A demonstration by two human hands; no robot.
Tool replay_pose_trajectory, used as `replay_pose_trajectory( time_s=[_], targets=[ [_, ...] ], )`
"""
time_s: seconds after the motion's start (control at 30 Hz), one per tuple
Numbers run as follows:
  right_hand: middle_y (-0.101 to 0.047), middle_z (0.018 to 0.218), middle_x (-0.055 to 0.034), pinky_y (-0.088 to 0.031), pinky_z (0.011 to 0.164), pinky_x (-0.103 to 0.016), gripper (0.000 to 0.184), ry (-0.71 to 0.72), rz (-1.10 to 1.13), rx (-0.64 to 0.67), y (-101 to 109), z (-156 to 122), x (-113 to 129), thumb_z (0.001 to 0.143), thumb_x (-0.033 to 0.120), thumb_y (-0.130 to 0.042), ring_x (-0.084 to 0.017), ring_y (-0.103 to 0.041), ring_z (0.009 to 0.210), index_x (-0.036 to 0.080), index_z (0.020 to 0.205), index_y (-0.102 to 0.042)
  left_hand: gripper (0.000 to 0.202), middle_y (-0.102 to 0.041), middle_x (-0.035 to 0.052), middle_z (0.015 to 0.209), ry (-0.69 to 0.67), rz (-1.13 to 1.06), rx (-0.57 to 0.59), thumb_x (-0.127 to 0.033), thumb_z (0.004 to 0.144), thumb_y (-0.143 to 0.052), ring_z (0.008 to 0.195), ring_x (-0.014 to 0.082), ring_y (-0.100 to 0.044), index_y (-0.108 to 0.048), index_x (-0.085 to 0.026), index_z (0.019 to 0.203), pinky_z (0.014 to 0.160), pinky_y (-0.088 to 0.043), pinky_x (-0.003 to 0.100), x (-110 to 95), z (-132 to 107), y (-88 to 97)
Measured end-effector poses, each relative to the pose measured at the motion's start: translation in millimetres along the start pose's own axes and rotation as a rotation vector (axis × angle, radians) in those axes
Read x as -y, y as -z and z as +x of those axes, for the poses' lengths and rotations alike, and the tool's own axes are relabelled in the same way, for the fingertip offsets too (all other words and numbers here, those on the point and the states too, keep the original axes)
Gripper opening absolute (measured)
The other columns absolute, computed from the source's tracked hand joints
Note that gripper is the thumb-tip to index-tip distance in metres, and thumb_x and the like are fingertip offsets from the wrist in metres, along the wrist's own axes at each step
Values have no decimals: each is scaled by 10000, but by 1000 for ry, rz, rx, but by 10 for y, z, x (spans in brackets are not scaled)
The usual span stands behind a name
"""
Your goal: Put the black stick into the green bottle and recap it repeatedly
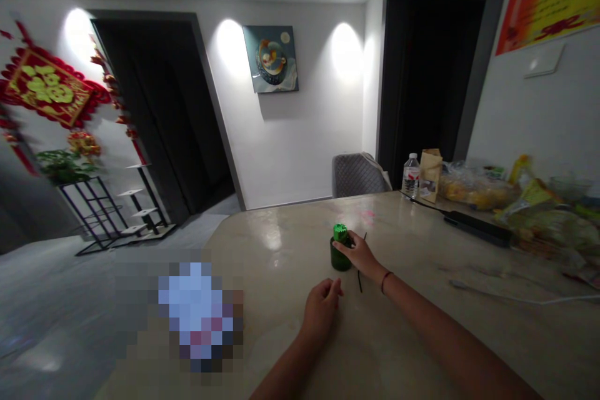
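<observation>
A small dark green container (340, 259) with a bright green, ridged top (340, 232) stands upright on the table. My right hand (360, 254) reaches in from the right and is closed on its upper part, thumb at the near side and fingers partly hidden behind. Just in front of the container, my left hand (322, 307) rests on the tabletop in a loose fist, apart from it, with nothing visible in the fingers. A thin dark stick (360, 282) lies beside the container, and a similar dark length shows beyond my right hand; whether they are one piece I cannot tell.
On the pale table (262, 275), a blurred-out blue-white patch (197, 306) lies at left. To the right are a white cable (515, 297), a black power strip (478, 228), a water bottle (411, 176), a paper bag (430, 175) and plastic food bags (473, 187). A grey chair (359, 175) stands behind.
</observation>
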State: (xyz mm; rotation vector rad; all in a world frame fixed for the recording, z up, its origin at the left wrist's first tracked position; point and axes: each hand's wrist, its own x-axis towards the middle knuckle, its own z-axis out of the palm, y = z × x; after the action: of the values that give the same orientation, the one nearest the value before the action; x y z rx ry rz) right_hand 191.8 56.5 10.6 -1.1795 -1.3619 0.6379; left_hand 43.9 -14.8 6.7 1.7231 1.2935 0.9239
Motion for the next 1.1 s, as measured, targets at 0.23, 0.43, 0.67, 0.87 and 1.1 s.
replay_pose_trajectory(
  time_s=[0.23, 0.43, 0.67, 0.87, 1.1],
  targets=[
    [-636, 862, -58, -474, 701, -307, 390, -28, 80, 65, 141, -216, 111, 645, 442, -631, -193, -586, 781, 151, 899, -578, 344, -423, -45, 529, -23, -25, -18, -456, 780, -361, 540, 108, -423, -503, -179, 634, 554, -338, 215, 30, 16, -13],
    [-637, 823, -46, -479, 665, -303, 411, -69, 122, 75, 170, -323, 151, 638, 438, -641, -187, -589, 739, 155, 927, -572, 346, -424, -43, 533, -22, -37, -11, -468, 773, -363, 538, 111, -420, -497, -181, 634, 544, -333, 219, 12, 13, -8],
    [-615, 808, -35, -465, 652, -283, 383, -60, 90, 80, 170, -431, 186, 640, 439, -644, -176, -569, 728, 152, 883, -571, 270, -530, -15, 649, -38, -14, -60, -438, 734, -442, 583, 121, -483, -510, -178, 704, 583, -387, 239, 19, 15, -14],
    [-629, 852, -53, -463, 698, -296, 373, -39, 53, 132, 150, -505, 269, 657, 431, -632, -183, -577, 760, 154, 900, -574, 489, -557, 89, 1053, -99, 11, -158, -289, 610, -593, 991, 209, -531, -462, -151, 1060, 860, -418, 339, 100, 3, -31],
    [-634, 850, -55, -452, 693, -287, 390, -22, -95, 141, 123, -543, 441, 623, 420, -656, -191, -576, 784, 157, 903, -589, 829, -378, 127, 1309, -198, 72, -213, -295, 526, -678, 1236, 276, -341, -322, -146, 1259, 1036, -265, 428, 153, -7, -47]
  ],
)
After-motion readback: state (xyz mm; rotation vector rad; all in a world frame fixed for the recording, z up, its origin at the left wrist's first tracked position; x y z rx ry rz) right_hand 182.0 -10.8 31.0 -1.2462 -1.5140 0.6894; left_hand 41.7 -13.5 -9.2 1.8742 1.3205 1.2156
